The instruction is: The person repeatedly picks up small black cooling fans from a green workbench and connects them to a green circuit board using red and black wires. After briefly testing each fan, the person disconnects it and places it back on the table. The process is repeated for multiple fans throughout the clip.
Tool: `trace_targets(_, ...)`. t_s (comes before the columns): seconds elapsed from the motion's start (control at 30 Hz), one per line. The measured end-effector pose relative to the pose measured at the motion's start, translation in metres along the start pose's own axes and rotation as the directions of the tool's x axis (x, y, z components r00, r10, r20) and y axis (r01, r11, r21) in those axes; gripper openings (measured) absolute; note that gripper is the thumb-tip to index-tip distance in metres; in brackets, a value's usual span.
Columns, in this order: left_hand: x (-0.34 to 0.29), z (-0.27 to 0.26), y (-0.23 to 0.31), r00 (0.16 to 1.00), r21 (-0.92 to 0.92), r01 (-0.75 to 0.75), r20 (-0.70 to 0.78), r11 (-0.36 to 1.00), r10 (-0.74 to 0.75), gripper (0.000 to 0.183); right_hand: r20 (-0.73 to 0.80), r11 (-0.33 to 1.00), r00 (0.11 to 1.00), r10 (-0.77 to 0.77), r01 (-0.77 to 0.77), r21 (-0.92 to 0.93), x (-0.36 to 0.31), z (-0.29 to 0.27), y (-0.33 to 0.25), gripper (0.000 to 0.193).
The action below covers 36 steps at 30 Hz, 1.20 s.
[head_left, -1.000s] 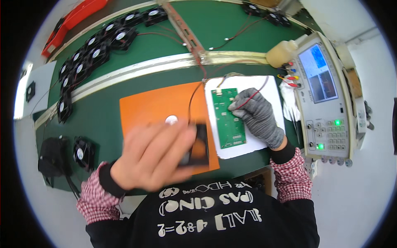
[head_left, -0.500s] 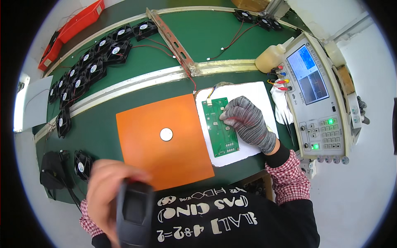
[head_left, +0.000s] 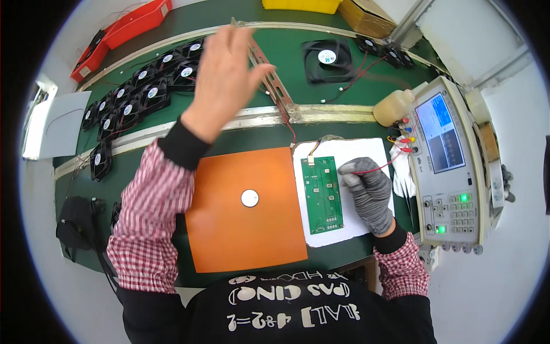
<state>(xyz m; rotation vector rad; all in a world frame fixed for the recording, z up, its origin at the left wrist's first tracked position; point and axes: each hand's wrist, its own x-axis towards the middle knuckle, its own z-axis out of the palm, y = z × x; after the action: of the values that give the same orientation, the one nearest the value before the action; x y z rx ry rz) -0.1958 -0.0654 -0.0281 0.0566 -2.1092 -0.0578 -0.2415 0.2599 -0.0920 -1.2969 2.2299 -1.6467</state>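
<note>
My bare left hand [head_left: 232,77], a little smeared by motion, reaches over the far part of the bench beside a slotted metal bar [head_left: 269,74], fingers stretched out and nothing in them. My right hand [head_left: 368,192], in a grey knit glove, pinches a thin red wire [head_left: 375,169] between thumb and fingers. It rests at the right edge of a green circuit board [head_left: 322,195], which lies on a white pad [head_left: 318,239]. Past the bar, a large black fan [head_left: 327,58] lies flat on the green surface.
An orange mat [head_left: 247,235] with a white disc [head_left: 250,198] lies left of the board. Several black fans [head_left: 152,93] crowd the far left. At right stand a bench meter [head_left: 438,132], a yellowish bottle [head_left: 394,108] and tweezers [head_left: 407,198]. Red bins [head_left: 137,24] sit behind.
My left hand has moved from the near left, where it held a black object, to the far middle and is empty. A large fan now lies beyond the bar. My right hand has shifted off the board.
</note>
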Motion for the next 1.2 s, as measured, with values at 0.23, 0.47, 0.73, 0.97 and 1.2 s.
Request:
trace_targets(0.23,-0.066,0.011,-0.109,0.869,0.387,-0.001,0.456,0.922,-0.191,0.017,0.010,0.979,0.992,0.122,-0.122,0.161,0.002,0.002,-0.005,0.033)
trace_targets(0.47,-0.062,-0.084,0.103,0.834,-0.305,-0.536,-0.051,0.787,0.549,0.004,0.497,0.924,0.868,-0.008,-0.183,0.335,0.013,0.035,-0.061,0.070)
trace_targets(0.73,-0.035,-0.174,0.001,0.955,0.260,0.232,-0.246,0.937,-0.168,0.020,0.934,0.751,0.332,-0.130,-0.582,0.312,-0.009,0.007,-0.066,0.012)
trace_targets(0.97,-0.075,-0.123,0.033,0.811,-0.405,0.566,0.431,0.718,-0.396,0.007,0.399,0.937,0.908,0.128,-0.243,0.251,0.011,-0.019,-0.023,0.018)
trace_targets(1.2,-0.097,-0.110,0.074,0.758,-0.389,0.392,0.650,0.834,-0.053,0.061,0.288,0.979,0.951,0.113,-0.157,0.133,0.008,0.003,-0.001,0.029)
